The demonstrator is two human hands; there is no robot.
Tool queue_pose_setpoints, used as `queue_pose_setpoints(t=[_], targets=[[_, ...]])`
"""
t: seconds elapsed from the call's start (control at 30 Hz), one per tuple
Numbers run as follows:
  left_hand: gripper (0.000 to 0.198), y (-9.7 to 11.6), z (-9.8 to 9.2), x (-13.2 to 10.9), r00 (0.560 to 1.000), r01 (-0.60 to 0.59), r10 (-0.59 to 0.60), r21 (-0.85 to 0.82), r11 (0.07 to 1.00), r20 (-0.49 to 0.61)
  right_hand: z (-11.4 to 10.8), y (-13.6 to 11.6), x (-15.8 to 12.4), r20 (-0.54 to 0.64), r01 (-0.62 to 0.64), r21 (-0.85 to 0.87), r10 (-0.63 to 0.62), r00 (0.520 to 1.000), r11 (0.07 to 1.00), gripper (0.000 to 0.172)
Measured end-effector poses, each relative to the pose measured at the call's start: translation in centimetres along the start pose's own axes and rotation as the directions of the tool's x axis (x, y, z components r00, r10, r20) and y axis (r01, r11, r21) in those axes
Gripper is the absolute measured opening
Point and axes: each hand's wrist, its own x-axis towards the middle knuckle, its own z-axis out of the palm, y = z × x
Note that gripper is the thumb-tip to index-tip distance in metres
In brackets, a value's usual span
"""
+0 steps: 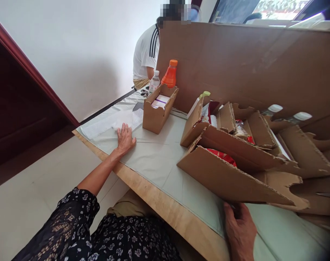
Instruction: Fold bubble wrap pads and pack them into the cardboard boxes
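My left hand (125, 139) lies flat on the pale tablecloth, fingers spread, its fingertips touching a thin white sheet (99, 125) that looks like tissue. Beyond it stands a small cardboard box (155, 117) holding white packets (161, 101). My right hand (241, 230) is at the table's near side, against the lower edge of a long cardboard box (230, 181). Its fingers are curled, with the tips partly hidden by that box, so what they hold cannot be made out. A red package (222, 156) shows inside the long box.
More cardboard boxes (303, 152) with packets and jars stand at the right. A tall cardboard panel (235, 65) rises behind them. Near it are an orange bottle (169, 75), a clear bottle (154, 82) and a green-topped bottle (197, 103). A person in a white shirt (145, 50) sits beyond.
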Motion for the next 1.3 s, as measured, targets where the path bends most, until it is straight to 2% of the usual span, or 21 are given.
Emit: queue_pose_setpoints(t=[0.1, 0.17, 0.27, 0.37, 0.43, 0.5, 0.57, 0.6, 0.67, 0.7, 0.77, 0.83, 0.87, 0.93, 1.0, 1.03, 1.13, 1.2, 1.23, 1.3], targets=[[0.063, -0.2, -0.8, 0.2, 0.991, -0.012, -0.003, -0.116, 0.993, -0.134, 0.1, 0.2, 0.0, -0.005, 0.004, 0.014, -0.004, 1.0, 1.0, 0.051], [0.06, -0.1, -1.9, -0.4, 0.966, -0.073, 0.022, -0.189, 0.979, -0.258, 0.1, 0.3, 0.1, -0.006, 0.009, 0.013, -0.009, 1.0, 1.0, 0.05], [0.049, 0.9, -4.1, -2.7, 0.894, -0.222, 0.082, -0.276, 0.935, -0.441, 0.1, 0.3, 0.2, 0.0, 0.014, 0.001, -0.014, 1.0, 1.0, 0.049], [0.039, 2.7, -6.3, -5.9, 0.844, -0.298, 0.052, -0.385, 0.873, -0.534, 0.1, 0.2, -0.2, -0.031, 0.015, 0.068, -0.013, 0.999, 0.998, 0.056], [0.035, 3.9, -7.6, -7.9, 0.855, -0.289, -0.011, -0.493, 0.821, -0.519, -0.2, 0.0, -1.2, -0.118, 0.023, 0.145, -0.006, 0.993, 0.989, 0.06], [0.03, 5.0, -8.7, -9.6, 0.887, -0.276, -0.03, -0.581, 0.766, -0.46, -0.7, -0.5, -2.9, -0.233, 0.069, 0.168, -0.028, 0.972, 0.983, 0.055], [0.025, 6.1, -9.5, -10.8, 0.931, -0.26, 0.009, -0.642, 0.722, -0.366, -1.5, -1.4, -5.0, -0.29, 0.158, 0.113, -0.12, 0.95, 0.981, 0.046], [0.023, 6.7, -9.9, -11.4, 0.95, -0.25, 0.044, -0.67, 0.699, -0.308, -1.9, -2.0, -6.2, -0.279, 0.223, 0.078, -0.194, 0.94, 0.972, 0.041], [0.02, 8.0, -10.3, -12.3, 0.972, -0.236, 0.143, -0.725, 0.647, -0.188, -2.2, -3.7, -8.1, -0.175, 0.401, 0.059, -0.386, 0.906, 0.914, 0.033], [0.019, 8.8, -10.4, -12.7, 0.969, -0.237, 0.203, -0.753, 0.614, -0.139, -2.2, -4.7, -8.8, -0.098, 0.498, 0.081, -0.491, 0.866, 0.863, 0.032], [0.018, 10.5, -10.6, -13.6, 0.941, -0.252, 0.331, -0.804, 0.538, -0.073, -1.4, -6.7, -9.5, 0.051, 0.656, 0.141, -0.667, 0.744, 0.742, 0.045], [0.018, 12.1, -10.8, -14.3, 0.895, -0.268, 0.444, -0.842, 0.468, -0.039, -0.1, -8.2, -9.3, 0.166, 0.73, 0.17, -0.749, 0.641, 0.663, 0.061], [0.018, 12.7, -11.0, -14.6, 0.872, -0.276, 0.489, -0.853, 0.443, -0.028, 0.6, -8.6, -9.0, 0.209, 0.745, 0.175, -0.764, 0.611, 0.644, 0.061], [0.017, 13.4, -11.3, -15.0, 0.835, -0.297, 0.55, -0.861, 0.413, -0.024, 1.9, -8.7, -8.3, 0.271, 0.75, 0.188, -0.768, 0.581, 0.634, 0.039], [0.017, 13.5, -11.5, -15.0, 0.826, -0.317, 0.563, -0.854, 0.411, -0.035, 2.6, -8.0, -7.8, 0.292, 0.729, 0.201, -0.751, 0.593, 0.654, 0.012], [0.018, 13.2, -11.4, -14.9, 0.829, -0.323, 0.558, -0.847, 0.422, -0.039, 2.6, -7.5, -7.8, 0.284, 0.711, 0.209, -0.737, 0.613, 0.672, 0.009], [0.019, 12.0, -10.3, -14.6, 0.836, -0.354, 0.547, -0.796, 0.492, -0.033, 1.3, -6.1, -8.1, 0.209, 0.625, 0.23, -0.665, 0.717, 0.746, 0.011], [0.024, 11.2, -8.9, -14.6, 0.821, -0.391, 0.571, -0.741, 0.546, -0.011, -0.3, -5.7, -8.3, 0.157, 0.559, 0.218, -0.595, 0.789, 0.8, 0.012], [0.026, 11.0, -8.1, -14.6, 0.81, -0.409, 0.586, -0.712, 0.571, 0.005, -1.2, -5.7, -8.4, 0.136, 0.535, 0.205, -0.565, 0.814, 0.82, 0.013], [0.026, 10.7, -6.6, -14.6, 0.794, -0.433, 0.606, -0.662, 0.612, 0.041, -2.7, -6.0, -8.5, 0.102, 0.522, 0.179, -0.543, 0.834, 0.834, 0.014]])
